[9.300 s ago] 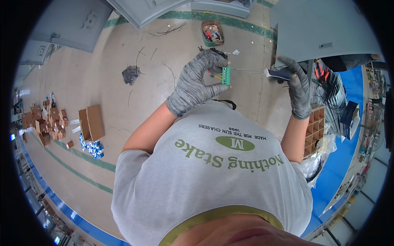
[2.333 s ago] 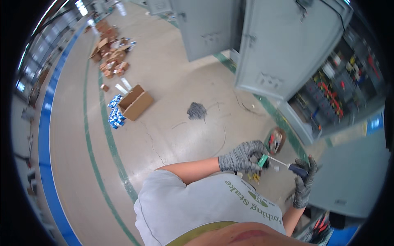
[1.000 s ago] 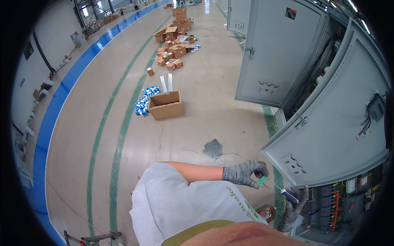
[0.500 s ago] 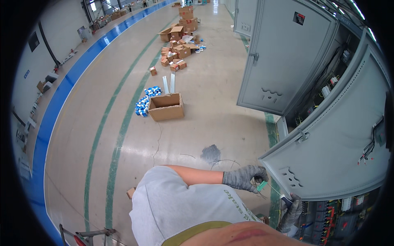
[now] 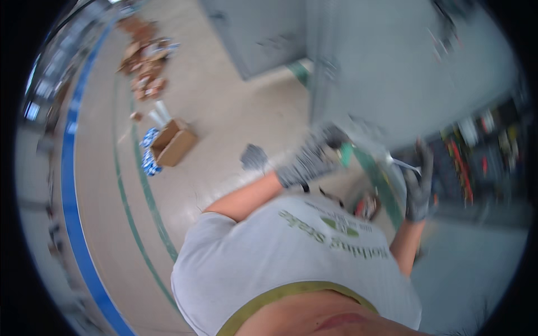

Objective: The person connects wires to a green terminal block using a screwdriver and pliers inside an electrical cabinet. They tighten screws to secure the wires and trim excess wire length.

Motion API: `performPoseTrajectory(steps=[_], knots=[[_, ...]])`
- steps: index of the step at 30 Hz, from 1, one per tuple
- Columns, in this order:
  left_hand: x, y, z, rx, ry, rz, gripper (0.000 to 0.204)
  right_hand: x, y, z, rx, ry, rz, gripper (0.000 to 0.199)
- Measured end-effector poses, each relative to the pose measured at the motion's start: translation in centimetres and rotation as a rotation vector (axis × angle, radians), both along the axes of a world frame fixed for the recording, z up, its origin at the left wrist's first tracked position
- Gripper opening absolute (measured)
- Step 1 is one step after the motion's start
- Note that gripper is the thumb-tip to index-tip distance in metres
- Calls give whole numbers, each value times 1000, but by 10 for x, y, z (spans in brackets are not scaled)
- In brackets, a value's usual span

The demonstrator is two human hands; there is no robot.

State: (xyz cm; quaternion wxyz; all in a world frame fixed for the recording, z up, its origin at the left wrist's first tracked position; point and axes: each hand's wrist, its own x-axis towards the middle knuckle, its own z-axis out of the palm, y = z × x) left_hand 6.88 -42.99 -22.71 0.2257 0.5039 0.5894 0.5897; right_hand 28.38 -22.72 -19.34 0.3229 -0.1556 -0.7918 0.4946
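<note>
My left hand (image 5: 316, 159), in a grey knit glove, is closed around a small green terminal block (image 5: 346, 154) that sticks out beside its fingertips. A short gap away, my right hand (image 5: 419, 187), also gloved in grey, holds a screwdriver (image 5: 404, 165) whose pale shaft points toward the left hand. Motion smears both hands, so how the fingers sit on the screwdriver is hard to make out. The grey cabinet door (image 5: 403, 73) stands open just beyond the hands. Right of my right hand are the cabinet's wired electrical parts (image 5: 459, 162), with red, yellow and black pieces.
A second grey door (image 5: 263, 33) stands open farther off. On the floor at the left are an open cardboard box (image 5: 182, 147), blue-and-white packs (image 5: 150, 162) and a heap of cartons (image 5: 148, 67). A dark grey patch (image 5: 254, 158) marks the floor near my left forearm.
My view has swung toward the right, so the box and cartons sit farther left. The screwdriver has drawn away from the green terminal block, and my right hand appears higher in view.
</note>
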Motion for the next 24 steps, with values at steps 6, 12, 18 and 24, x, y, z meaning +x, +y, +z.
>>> performPoseTrajectory(steps=[6,12,18,24], knots=[[14,58,10,7,39,-35,50,32,41,5,-379,-192,-1,58],[12,96,11,-12,31,-80,51,11,46,1,-147,174,-210,40],[-2,86,14,67,31,-59,46,5,60,11,-239,-102,-228,28],[-36,65,12,127,111,49,47,-39,81,1,-5,155,162,42]])
